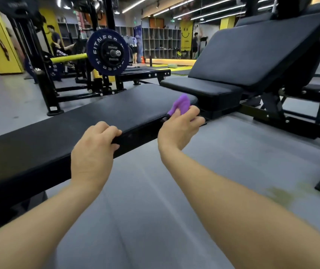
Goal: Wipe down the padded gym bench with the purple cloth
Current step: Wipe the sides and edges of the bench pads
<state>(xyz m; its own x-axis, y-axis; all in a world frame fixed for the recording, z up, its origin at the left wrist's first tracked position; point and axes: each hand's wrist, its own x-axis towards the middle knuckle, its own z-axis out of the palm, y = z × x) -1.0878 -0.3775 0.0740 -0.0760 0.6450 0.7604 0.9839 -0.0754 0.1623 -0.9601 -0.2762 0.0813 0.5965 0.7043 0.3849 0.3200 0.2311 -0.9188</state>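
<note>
Black padding covers the flat gym bench, which runs from the near left toward the middle of the scene, its far end rounded. The left hand rests on the near edge of that pad, fingers curled over the top and the thumb against the side face, so its grip is clamped on the bench edge. The right hand is raised just off the bench's far right corner, its grip closed around the purple cloth; the cloth is bunched and sticks up above the fingers, over the end of the pad, and I cannot tell whether it touches the padding. Both forearms are bare and reach in from the near edge.

Just past the flat bench, to the right, stands an incline bench with a short black seat and a long tilted back pad, on a black frame. To the far left a bar carries a dark blue weight plate with white lettering, next to a yellow padded roller. Grey flooring lies beneath everything, with a greenish smear at the near right. Cubby shelving lines the far wall, and a person stands at far left among the machines.
</note>
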